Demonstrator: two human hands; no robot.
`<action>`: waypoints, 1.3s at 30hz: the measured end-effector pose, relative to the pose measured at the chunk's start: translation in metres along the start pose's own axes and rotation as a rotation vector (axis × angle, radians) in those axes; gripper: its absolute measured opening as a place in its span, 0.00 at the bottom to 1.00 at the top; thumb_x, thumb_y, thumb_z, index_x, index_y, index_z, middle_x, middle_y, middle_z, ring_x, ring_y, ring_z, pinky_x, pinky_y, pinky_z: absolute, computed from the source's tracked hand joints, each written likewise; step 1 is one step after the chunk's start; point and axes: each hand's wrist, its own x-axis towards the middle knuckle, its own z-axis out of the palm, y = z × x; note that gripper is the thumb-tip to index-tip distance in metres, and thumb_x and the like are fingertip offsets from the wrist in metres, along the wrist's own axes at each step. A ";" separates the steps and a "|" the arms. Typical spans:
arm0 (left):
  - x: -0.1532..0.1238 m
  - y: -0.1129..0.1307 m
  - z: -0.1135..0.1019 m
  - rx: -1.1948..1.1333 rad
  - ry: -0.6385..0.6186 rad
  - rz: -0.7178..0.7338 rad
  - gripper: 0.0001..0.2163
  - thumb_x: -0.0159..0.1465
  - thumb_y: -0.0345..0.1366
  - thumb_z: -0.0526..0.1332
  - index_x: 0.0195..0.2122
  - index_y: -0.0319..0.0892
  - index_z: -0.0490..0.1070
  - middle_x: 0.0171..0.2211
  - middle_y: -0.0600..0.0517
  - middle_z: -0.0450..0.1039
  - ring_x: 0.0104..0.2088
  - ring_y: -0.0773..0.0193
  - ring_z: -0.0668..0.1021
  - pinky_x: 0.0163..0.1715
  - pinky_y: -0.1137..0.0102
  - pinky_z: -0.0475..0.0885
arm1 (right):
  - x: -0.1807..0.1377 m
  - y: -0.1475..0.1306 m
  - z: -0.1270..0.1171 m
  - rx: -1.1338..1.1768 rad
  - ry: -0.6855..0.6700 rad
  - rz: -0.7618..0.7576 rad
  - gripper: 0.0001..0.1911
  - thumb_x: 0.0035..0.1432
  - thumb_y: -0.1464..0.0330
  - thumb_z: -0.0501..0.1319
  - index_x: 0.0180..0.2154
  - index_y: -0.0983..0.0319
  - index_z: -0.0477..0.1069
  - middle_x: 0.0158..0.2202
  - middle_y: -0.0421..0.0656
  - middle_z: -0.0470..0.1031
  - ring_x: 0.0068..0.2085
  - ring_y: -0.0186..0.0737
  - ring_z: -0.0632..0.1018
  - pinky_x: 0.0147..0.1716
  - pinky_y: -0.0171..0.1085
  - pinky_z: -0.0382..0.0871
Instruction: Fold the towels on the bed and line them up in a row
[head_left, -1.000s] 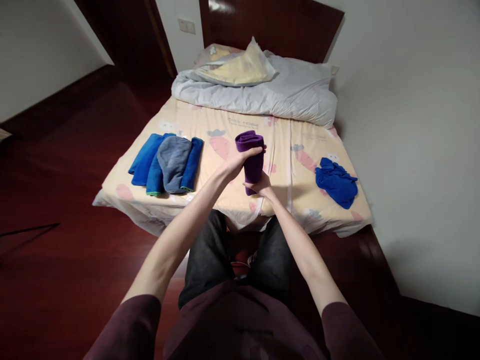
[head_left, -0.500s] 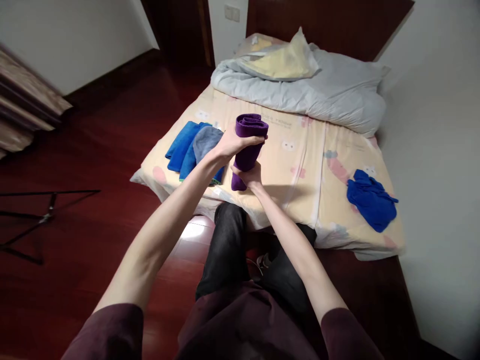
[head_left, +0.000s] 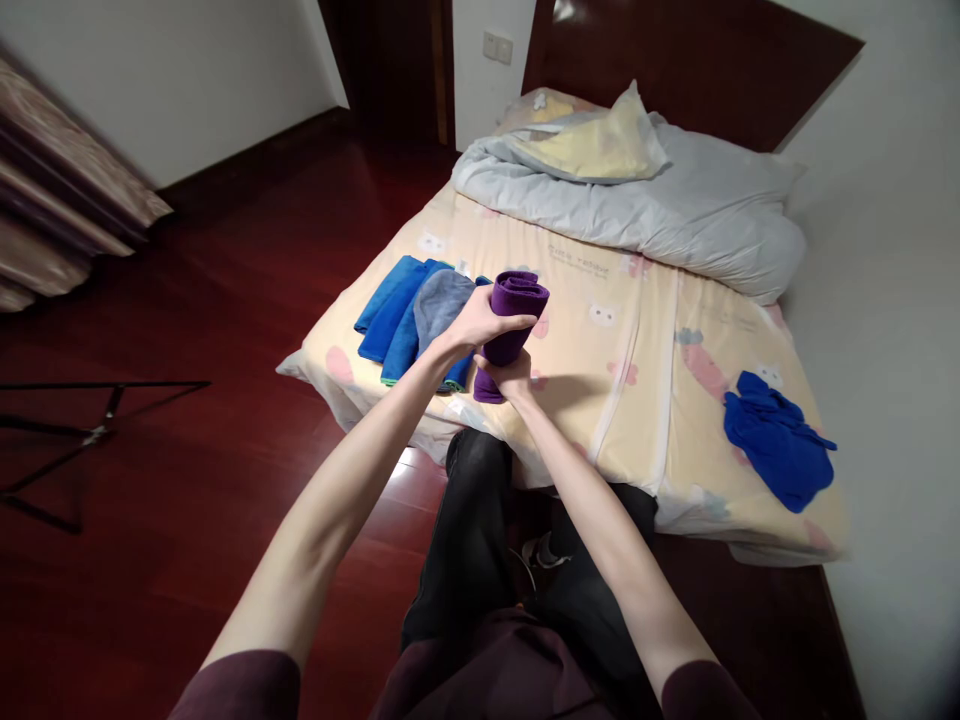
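Note:
A folded purple towel (head_left: 510,335) stands on end above the near edge of the bed, held between both hands. My left hand (head_left: 480,318) grips its upper part, thumb across the front. Lower down, my right hand (head_left: 510,377) is closed round it. Just left of the towel lie several folded blue towels (head_left: 390,310) in an overlapping row, with a grey-blue folded cloth (head_left: 442,305) on top. My left hand partly covers that row. A crumpled blue cloth (head_left: 776,440) rests apart at the bed's right side.
The bed (head_left: 592,330) has a pale yellow patterned sheet. A bunched grey quilt (head_left: 637,205) and a yellow pillow (head_left: 607,145) lie at its head. Black stand legs (head_left: 97,430) are on the red floor at left, below a curtain (head_left: 67,200). A wall borders the right side.
The camera view has shifted, so the bed sits lower and further right. Both hands keep hold of the purple towel, which has come down a little closer to the bed and the blue row.

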 end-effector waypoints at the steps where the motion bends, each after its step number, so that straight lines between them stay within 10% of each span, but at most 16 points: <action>1: 0.000 -0.002 -0.001 0.006 0.004 -0.001 0.28 0.45 0.43 0.76 0.46 0.34 0.77 0.41 0.45 0.80 0.45 0.51 0.81 0.50 0.57 0.77 | 0.000 0.000 0.001 0.006 -0.001 0.000 0.21 0.41 0.59 0.76 0.34 0.61 0.73 0.33 0.43 0.81 0.37 0.45 0.79 0.35 0.41 0.75; 30: 0.006 -0.012 0.005 0.050 0.058 0.035 0.31 0.47 0.48 0.76 0.49 0.36 0.74 0.44 0.44 0.79 0.47 0.49 0.80 0.51 0.56 0.76 | 0.005 0.012 0.003 0.009 -0.064 -0.065 0.28 0.46 0.58 0.76 0.47 0.63 0.73 0.38 0.44 0.82 0.42 0.45 0.80 0.42 0.41 0.77; 39: -0.001 -0.037 -0.008 0.350 0.267 0.163 0.58 0.48 0.54 0.78 0.74 0.43 0.48 0.75 0.38 0.47 0.76 0.43 0.43 0.74 0.51 0.44 | -0.005 0.030 -0.008 -0.118 0.071 -0.164 0.54 0.47 0.48 0.74 0.68 0.62 0.56 0.68 0.55 0.63 0.71 0.54 0.62 0.67 0.47 0.61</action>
